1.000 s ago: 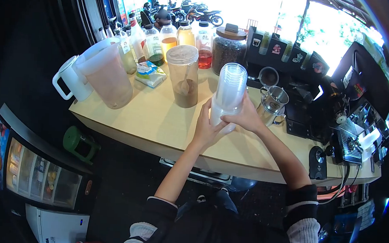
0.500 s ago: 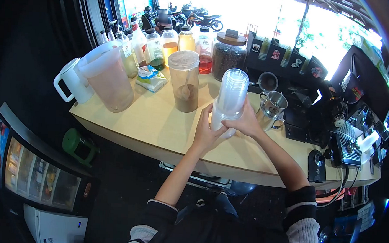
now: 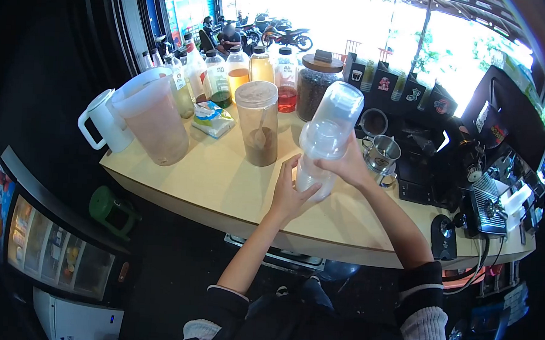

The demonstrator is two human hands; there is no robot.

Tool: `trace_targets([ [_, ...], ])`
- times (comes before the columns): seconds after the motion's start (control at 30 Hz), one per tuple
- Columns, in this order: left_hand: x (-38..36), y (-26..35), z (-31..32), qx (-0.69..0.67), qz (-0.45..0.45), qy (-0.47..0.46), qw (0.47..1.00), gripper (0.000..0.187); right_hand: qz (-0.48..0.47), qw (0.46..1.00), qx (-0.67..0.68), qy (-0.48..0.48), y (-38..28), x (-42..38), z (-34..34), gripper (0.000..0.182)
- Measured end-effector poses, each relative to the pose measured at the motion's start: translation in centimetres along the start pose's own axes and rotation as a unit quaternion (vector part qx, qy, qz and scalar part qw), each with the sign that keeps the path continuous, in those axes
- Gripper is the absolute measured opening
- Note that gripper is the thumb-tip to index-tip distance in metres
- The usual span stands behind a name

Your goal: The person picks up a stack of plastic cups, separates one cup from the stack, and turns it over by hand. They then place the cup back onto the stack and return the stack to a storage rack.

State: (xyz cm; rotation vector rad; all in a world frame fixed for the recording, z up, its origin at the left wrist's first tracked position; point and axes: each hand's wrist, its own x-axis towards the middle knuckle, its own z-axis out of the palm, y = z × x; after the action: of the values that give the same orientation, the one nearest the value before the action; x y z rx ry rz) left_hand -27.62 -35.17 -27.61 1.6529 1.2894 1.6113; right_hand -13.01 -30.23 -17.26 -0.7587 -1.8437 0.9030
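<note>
Over the counter I have clear plastic cups (image 3: 329,133) in a stack, its top leaning to the right and away from me. My right hand (image 3: 347,165) grips the stack from the right, thumb across the near side. Lower down, my left hand (image 3: 291,189) curves round a clear plastic cup (image 3: 316,179) at the bottom, thumb towards me. Whether this cup touches the counter cannot be made out. Left of my hands stands a lidded clear canister (image 3: 260,124) of brown powder with a scoop inside. Metal drip filters (image 3: 382,153) stand beside my right hand.
A pink-tinted pitcher (image 3: 153,119), a white jug (image 3: 104,123) and a blue-white packet (image 3: 213,120) stand on the left. Several syrup bottles (image 3: 237,71) and a coffee-bean jar (image 3: 319,81) line the back. An espresso machine (image 3: 487,207) is right. A person (image 3: 231,37) sits outside.
The stack's upper part has tipped further right, and my right hand has shifted slightly with it. My left hand stays round the lower cup. The view has tilted slightly.
</note>
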Motion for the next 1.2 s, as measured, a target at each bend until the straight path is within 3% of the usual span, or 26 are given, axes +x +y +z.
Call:
trace_targets([
  [0.17, -0.1, -0.4, -0.1, 0.033, 0.024, 0.001, 0.999, 0.083, -0.038, 0.998, 0.044, -0.002, -2.4, 1.3, -1.9, 0.095],
  [0.27, -0.1, -1.4, -0.3, 0.040, 0.054, 0.010, 0.998, 0.083, -0.008, 0.999, 0.033, 0.000, -3.8, 0.9, -3.6, 0.094],
  [0.37, -0.1, -1.5, -0.8, 0.018, 0.119, 0.074, 0.990, 0.068, 0.008, 0.995, 0.095, -0.017, -5.4, -0.8, -5.1, 0.087],
  [0.47, -0.4, 0.5, -1.4, 0.025, 0.137, 0.138, 0.981, 0.062, 0.042, 0.976, 0.198, -0.078, -6.1, -3.1, -6.7, 0.084],
  [0.53, -0.3, 3.7, -1.3, 0.016, 0.170, 0.141, 0.975, 0.059, 0.090, 0.922, 0.325, -0.190, -5.1, -5.0, -7.8, 0.087],
  [0.57, -0.3, 5.5, -0.8, -0.051, 0.201, 0.126, 0.970, 0.062, 0.077, 0.908, 0.331, -0.247, -3.8, -5.7, -8.1, 0.092],
  [0.6, -0.4, 7.4, -0.4, -0.118, 0.229, 0.112, 0.960, 0.064, 0.079, 0.908, 0.332, -0.244, -3.0, -6.3, -7.9, 0.092],
  [0.67, -0.6, 10.5, 0.3, -0.173, 0.209, 0.073, 0.960, 0.071, 0.085, 0.794, 0.486, -0.355, -1.9, -7.6, -7.4, 0.091],
  [0.73, -0.5, 11.8, 1.0, -0.445, 0.124, -0.044, 0.886, 0.078, 0.086, 0.801, 0.499, -0.320, -1.8, -8.6, -6.6, 0.094],
  [0.77, -0.5, 11.8, 0.9, -0.504, 0.079, -0.102, 0.854, 0.082, 0.121, 0.757, 0.545, -0.339, -1.4, -8.9, -6.3, 0.096],
  [0.8, -0.8, 11.6, 0.7, -0.503, 0.077, -0.102, 0.855, 0.082, 0.154, 0.710, 0.587, -0.357, -1.2, -9.2, -6.0, 0.098],
  [0.87, -1.0, 11.2, 0.4, -0.545, -0.034, -0.181, 0.818, 0.082, 0.127, 0.698, 0.606, -0.359, -1.8, -9.6, -5.5, 0.093],
  [0.93, -1.1, 10.8, 0.2, -0.547, -0.037, -0.142, 0.824, 0.080, 0.196, 0.659, 0.656, -0.311, -3.4, -9.7, -5.8, 0.082],
  [0.97, -1.0, 11.1, 0.1, -0.534, -0.014, -0.111, 0.838, 0.078, 0.219, 0.751, 0.569, -0.254, -3.4, -9.9, -6.4, 0.067],
  [1.0, -1.1, 11.4, -0.1, -0.521, 0.009, -0.080, 0.850, 0.077, 0.220, 0.750, 0.570, -0.254, -3.3, -10.0, -6.3, 0.067],
  [1.03, -1.4, 11.8, -0.4, -0.516, 0.003, -0.059, 0.855, 0.074, 0.211, 0.858, 0.448, -0.133, -3.1, -10.1, -6.1, 0.060],
  [1.07, -1.5, 11.8, -0.6, -0.515, 0.002, -0.057, 0.855, 0.074, 0.193, 0.932, 0.308, -0.007, -3.1, -10.2, -5.9, 0.053],
  [1.1, -1.7, 11.8, -0.7, -0.468, -0.004, -0.032, 0.883, 0.069, 0.146, 0.955, 0.249, 0.060, -3.6, -10.6, -5.8, 0.043],
  [1.13, -1.8, 11.8, -0.8, -0.420, -0.009, -0.007, 0.908, 0.064, 0.147, 0.955, 0.250, 0.058, -3.9, -10.8, -5.7, 0.043],
  [1.2, -1.7, 11.3, -0.5, -0.410, -0.009, 0.023, 0.912, 0.059, -0.009, 0.962, 0.264, 0.067, -4.4, -11.1, -5.8, 0.036],
])
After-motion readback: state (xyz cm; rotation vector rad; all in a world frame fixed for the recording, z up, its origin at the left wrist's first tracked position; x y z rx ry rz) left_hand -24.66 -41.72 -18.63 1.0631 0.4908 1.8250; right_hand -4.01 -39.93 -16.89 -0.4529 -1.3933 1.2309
